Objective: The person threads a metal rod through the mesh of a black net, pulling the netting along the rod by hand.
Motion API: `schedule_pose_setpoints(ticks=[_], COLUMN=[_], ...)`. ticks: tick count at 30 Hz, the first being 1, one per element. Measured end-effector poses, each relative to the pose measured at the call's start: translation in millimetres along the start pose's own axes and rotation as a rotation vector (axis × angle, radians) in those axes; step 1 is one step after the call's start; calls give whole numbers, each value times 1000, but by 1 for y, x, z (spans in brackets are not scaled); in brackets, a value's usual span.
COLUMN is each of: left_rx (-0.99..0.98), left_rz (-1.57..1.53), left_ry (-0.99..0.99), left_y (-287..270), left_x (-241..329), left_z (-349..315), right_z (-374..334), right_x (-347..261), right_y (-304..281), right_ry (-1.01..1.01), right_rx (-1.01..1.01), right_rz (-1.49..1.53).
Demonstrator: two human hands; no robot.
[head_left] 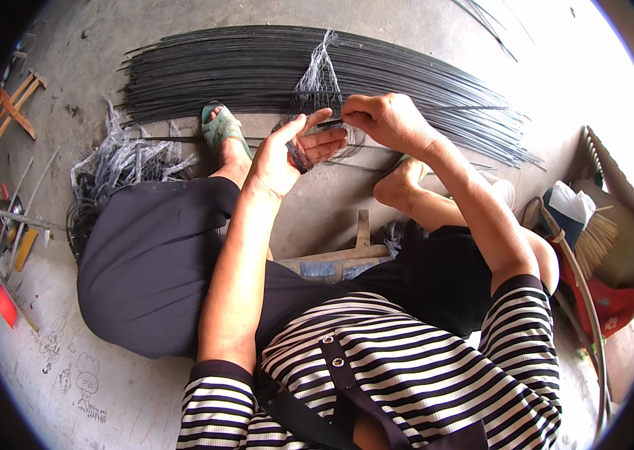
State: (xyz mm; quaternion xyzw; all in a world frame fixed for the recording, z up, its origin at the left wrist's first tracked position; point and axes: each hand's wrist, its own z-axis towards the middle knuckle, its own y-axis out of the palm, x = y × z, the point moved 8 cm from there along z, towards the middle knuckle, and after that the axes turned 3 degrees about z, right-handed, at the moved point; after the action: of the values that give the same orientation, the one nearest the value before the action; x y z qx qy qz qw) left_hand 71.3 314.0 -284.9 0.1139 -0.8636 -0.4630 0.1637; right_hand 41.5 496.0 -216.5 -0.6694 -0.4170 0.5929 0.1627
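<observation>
In front of my feet, my left hand (294, 154) is turned palm up with its fingers stretched out. A bundle of fine dark strands (299, 157) lies across its palm. Just beside those fingertips, my right hand (395, 124) is closed in a pinch on the end of a thin black strip (335, 122). Thin loops of filament hang below the two hands. Past them lies a wide stack of long black rods (219, 71). Grey-white stringy netting (320, 71) is draped over its middle.
More tangled grey netting (133, 154) is heaped beside my left leg. At the far left are a wooden folding frame (17, 112) and a red piece (3, 305). On the right, a straw brush (598, 236) sits by a red bag (617, 304). Green slippers (219, 127) are on my feet.
</observation>
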Motion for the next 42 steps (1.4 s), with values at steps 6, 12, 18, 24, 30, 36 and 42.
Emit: schedule_pose_setpoints(ticks=[6, 12, 18, 24, 30, 36, 42], left_rx=[127, 81, 49, -28, -83, -52, 95], left_rz=[66, 29, 87, 67, 31, 38, 108], left_ry=[35, 50, 77, 74, 24, 54, 57], left_y=[-9, -8, -8, 2, 4, 1, -7], left_x=[-1, 9, 3, 8, 3, 5, 10], left_z=[4, -1, 6, 0, 3, 2, -1], right_z=[-8, 1, -5, 1, -1, -2, 2], right_x=[-27, 12, -18, -9, -10, -17, 7], right_y=[15, -7, 12, 1, 9, 9, 7], right_ry=[-93, 19, -25, -90, -35, -85, 46], right_rx=[-66, 25, 4, 40, 9, -17, -31], right_rz=[565, -63, 328, -41, 69, 318, -75])
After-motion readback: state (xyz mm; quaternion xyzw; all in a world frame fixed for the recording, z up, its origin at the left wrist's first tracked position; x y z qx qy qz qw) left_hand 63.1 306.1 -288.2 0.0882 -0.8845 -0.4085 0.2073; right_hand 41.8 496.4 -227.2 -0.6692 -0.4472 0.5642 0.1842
